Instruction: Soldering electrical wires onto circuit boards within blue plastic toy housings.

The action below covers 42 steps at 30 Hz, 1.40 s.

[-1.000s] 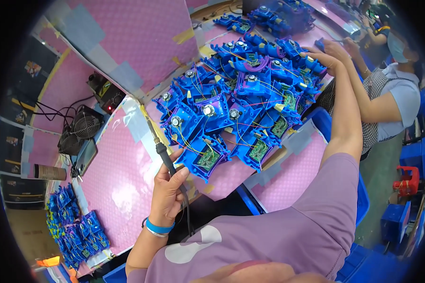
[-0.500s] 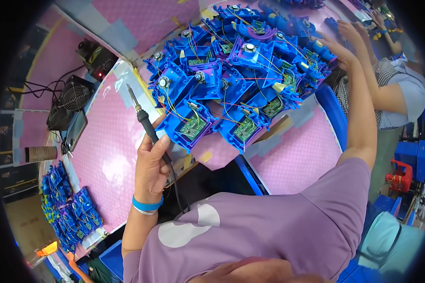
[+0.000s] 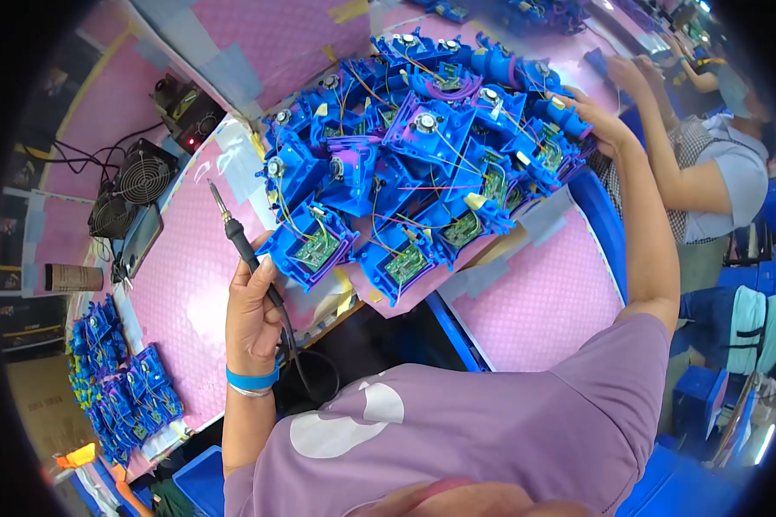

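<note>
My left hand point(image 3: 254, 314) is closed around the handle of a soldering iron point(image 3: 243, 246), its tip pointing up and away. Its cord hangs down in front of my shirt. The fingertips of that hand are next to the nearest-left blue plastic housing point(image 3: 309, 252), partly hidden behind it. Blue housings with green circuit boards, small round speakers and thin wires lie heaped in a large pile point(image 3: 431, 159). At the pile's right end, my right hand point(image 3: 602, 125) rests with fingers stretched over a blue housing point(image 3: 569, 116); its thumb is hidden.
A soldering station point(image 3: 188, 116) with a red light and black fans point(image 3: 144, 178) stand at the left. More blue housings point(image 3: 125, 379) lie at the lower left of the pink-covered bench point(image 3: 194, 302). A co-worker's arm point(image 3: 664, 138) is close beyond my right hand.
The pile of housings has slid left and a little nearer to me. My right hand has moved left with it, and my left hand has shifted left with the soldering iron.
</note>
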Available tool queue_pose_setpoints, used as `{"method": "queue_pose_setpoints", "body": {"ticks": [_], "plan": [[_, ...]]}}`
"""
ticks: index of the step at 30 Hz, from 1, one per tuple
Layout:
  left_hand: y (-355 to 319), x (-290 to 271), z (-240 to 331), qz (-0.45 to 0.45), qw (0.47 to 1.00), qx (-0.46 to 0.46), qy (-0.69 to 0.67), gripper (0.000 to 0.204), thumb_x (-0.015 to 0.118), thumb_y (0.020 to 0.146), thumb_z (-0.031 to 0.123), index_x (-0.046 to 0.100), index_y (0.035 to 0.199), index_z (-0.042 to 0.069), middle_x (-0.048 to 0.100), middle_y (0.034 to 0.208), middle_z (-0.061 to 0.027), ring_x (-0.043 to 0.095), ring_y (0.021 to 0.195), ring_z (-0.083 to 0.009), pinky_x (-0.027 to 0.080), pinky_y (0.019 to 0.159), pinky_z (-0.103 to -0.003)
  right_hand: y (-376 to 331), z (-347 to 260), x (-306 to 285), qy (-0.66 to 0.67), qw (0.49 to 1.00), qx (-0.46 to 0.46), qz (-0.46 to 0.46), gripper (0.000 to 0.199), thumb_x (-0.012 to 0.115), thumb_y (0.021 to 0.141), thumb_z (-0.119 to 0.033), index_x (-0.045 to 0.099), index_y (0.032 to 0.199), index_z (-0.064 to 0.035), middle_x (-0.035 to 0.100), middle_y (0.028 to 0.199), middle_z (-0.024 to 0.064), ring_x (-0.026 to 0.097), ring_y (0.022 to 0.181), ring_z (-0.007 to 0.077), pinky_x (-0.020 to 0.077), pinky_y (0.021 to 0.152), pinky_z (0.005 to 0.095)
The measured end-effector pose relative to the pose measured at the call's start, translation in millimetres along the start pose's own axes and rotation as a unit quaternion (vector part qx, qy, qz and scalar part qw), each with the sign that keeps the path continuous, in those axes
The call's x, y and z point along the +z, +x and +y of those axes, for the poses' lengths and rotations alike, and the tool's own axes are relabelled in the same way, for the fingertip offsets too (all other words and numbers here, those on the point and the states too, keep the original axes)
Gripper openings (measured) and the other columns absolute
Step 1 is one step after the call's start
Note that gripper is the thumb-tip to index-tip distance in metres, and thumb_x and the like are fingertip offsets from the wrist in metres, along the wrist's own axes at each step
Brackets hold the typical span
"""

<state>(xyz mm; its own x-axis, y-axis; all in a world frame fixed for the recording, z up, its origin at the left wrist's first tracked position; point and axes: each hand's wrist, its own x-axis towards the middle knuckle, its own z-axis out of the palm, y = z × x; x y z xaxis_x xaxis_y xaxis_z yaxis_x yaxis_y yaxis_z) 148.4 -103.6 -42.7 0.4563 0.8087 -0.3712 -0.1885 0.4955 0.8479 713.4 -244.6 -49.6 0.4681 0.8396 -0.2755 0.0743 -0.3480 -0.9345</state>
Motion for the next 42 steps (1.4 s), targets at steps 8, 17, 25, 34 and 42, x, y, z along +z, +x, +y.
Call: {"method": "queue_pose_setpoints", "body": {"ticks": [8,17,25,34,42], "plan": [[-9,-8,0,0.095,0.994,0.051,0.028,0.044,0.071,0.095,0.013,0.058,0.136,0.005,0.065,0.084,0.0014,0.042,0.047,0.0021,0.025,0.036,-0.014,2,-21,-14,-0.179,0.984,-0.004,0.017,0.069,0.058,0.098,-0.054,0.050,0.148,-0.0069,0.059,0.138,0.0112,0.057,0.125,0.0205,0.0472,0.101,0.0363],[21,19,28,0.088,0.987,0.098,0.088,0.047,0.074,0.093,0.016,0.059,0.137,0.008,0.075,0.110,-0.0124,0.054,0.057,0.0028,0.024,0.039,-0.015,92,32,-49,0.154,0.953,-0.262,-0.011,0.068,0.039,0.107,-0.051,0.034,0.158,-0.0071,0.039,0.160,0.0177,0.036,0.148,0.0328,0.0176,0.124,0.0476],[24,15,5,0.041,0.998,0.049,0.000,0.045,0.074,0.094,0.018,0.060,0.136,0.010,0.075,0.110,-0.0109,0.067,0.075,-0.0028,0.028,0.039,-0.014,85,-19,23,0.156,0.953,-0.216,-0.146,0.076,0.063,0.092,-0.035,0.037,0.156,-0.0025,0.043,0.156,0.0222,0.046,0.142,0.0312,0.0379,0.117,0.0440],[11,28,7,0.084,0.994,0.022,-0.072,0.047,0.071,0.093,0.012,0.056,0.137,0.004,0.073,0.112,-0.0151,0.072,0.095,-0.0166,0.058,0.068,-0.022,99,-36,35,0.020,0.943,-0.272,-0.191,0.074,0.066,0.086,-0.038,0.049,0.147,0.0010,0.048,0.153,0.0192,0.042,0.145,0.0302,0.0300,0.121,0.0412],[-16,21,21,0.228,0.958,0.170,0.029,0.035,0.067,0.095,0.010,0.060,0.127,0.000,0.067,0.089,-0.0038,0.038,0.049,0.0010,0.026,0.041,-0.017,74,-67,55,0.087,0.957,-0.207,-0.183,0.057,0.059,0.097,-0.023,0.050,0.147,0.0006,0.052,0.150,0.0141,0.048,0.140,0.0240,0.0377,0.116,0.0348]]}}
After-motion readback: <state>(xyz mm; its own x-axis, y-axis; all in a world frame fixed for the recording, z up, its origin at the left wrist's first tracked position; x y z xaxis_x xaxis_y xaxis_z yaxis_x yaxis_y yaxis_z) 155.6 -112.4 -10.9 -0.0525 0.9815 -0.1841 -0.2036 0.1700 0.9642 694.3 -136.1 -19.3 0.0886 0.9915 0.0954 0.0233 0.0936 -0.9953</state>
